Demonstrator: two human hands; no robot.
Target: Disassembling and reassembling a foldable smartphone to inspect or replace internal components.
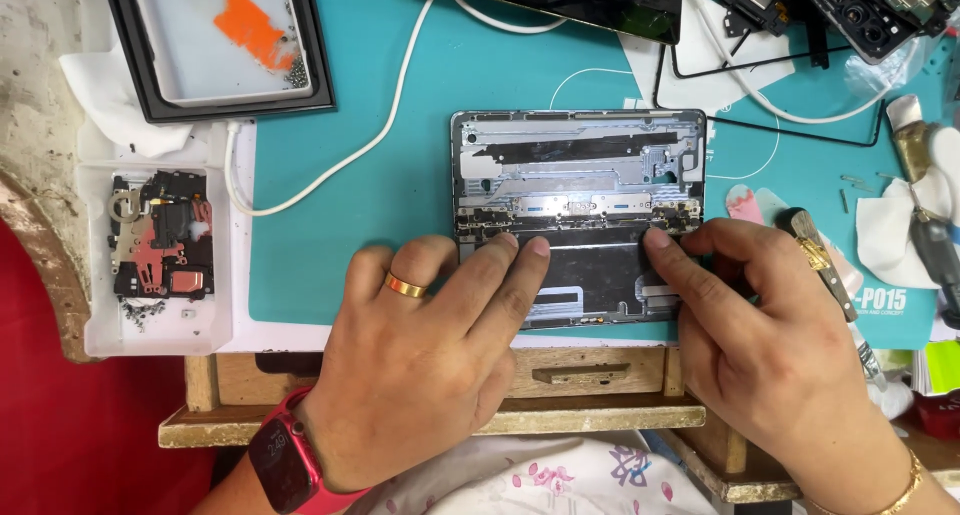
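Foldable-phone chassis (580, 190) lies opened; left hand (420, 365) and right hand (770, 325) press flat-fingered, grasping nothing. Risk: pressure could crack hinge parts, or nudge tweezers (825, 265) at 3 o'clock.

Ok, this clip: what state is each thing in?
Foldable device frame: laid open flat, internals exposed.
Left hand: fingers pressing its lower half.
Right hand: fingertip on the hinge line.
White tray: holds removed parts, screws.
Black tray: holds small screws.
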